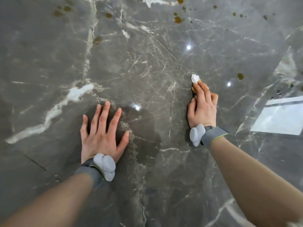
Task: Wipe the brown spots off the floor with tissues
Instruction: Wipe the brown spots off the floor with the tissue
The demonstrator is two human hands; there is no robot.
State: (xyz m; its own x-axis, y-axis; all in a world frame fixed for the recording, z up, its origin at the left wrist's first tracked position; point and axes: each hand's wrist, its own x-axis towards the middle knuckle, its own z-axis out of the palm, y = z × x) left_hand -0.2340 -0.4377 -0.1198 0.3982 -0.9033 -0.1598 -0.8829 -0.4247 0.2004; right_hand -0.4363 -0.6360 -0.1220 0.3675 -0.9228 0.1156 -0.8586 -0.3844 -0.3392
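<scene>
The floor [147,66] is glossy grey marble with white veins. My right hand [202,107] pinches a small crumpled white tissue [195,78] at its fingertips, held down at the floor. A bit of brown shows beside those fingers. My left hand [101,133] lies flat on the floor with its fingers spread, holding nothing. Brown spots lie farther off: a large one [178,19] at the top middle, one [240,76] right of the tissue, several [67,8] at the top left, and one [97,39] near a white vein.
Small dark specks [277,94] dot the floor at the right. A bright window reflection [280,118] lies at the right edge. Ceiling lights glint on the floor [188,47]. Both wrists wear grey bands with pale sensor pods [196,134].
</scene>
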